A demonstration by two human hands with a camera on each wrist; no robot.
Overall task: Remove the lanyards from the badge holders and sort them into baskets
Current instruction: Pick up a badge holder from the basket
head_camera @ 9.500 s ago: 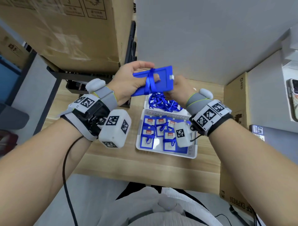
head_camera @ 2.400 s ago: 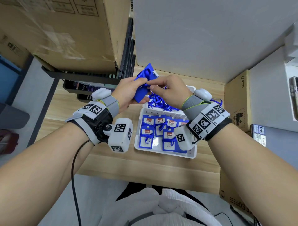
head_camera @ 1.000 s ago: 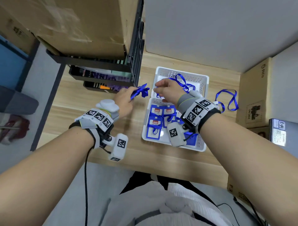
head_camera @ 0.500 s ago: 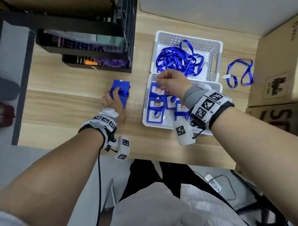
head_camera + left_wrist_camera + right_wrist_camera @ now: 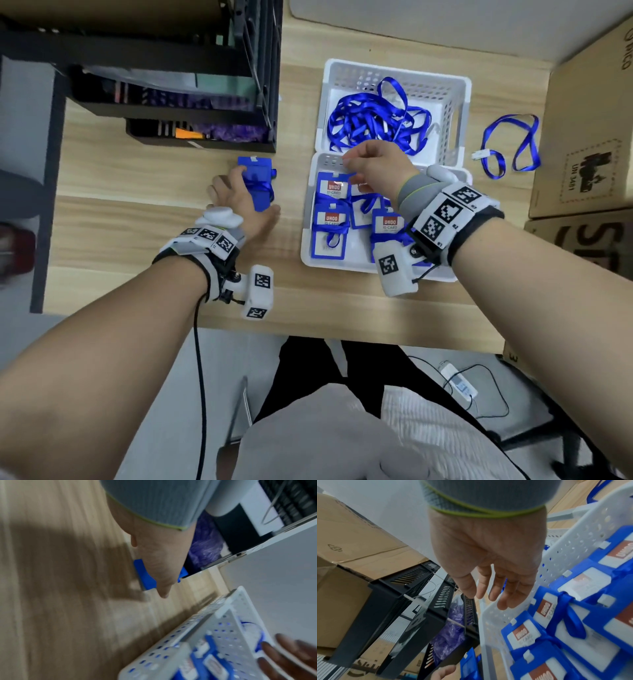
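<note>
A blue badge holder with its lanyard wrapped round it lies on the wooden table, left of the baskets. My left hand rests against its left side with straight fingers and the thumb spread away; the left wrist view shows the holder under the hand. My right hand hovers empty, fingers relaxed, over the near white basket of badge holders. The far white basket holds loose blue lanyards.
One loose lanyard lies on the table right of the baskets. Black stacked trays stand behind the left hand. Cardboard boxes border the table on the right. Bare table runs in front of the baskets.
My left hand lowered the wrapped badge holder onto the table and loosened its grip. My right hand stayed over the near basket, empty. The head view tilted down.
</note>
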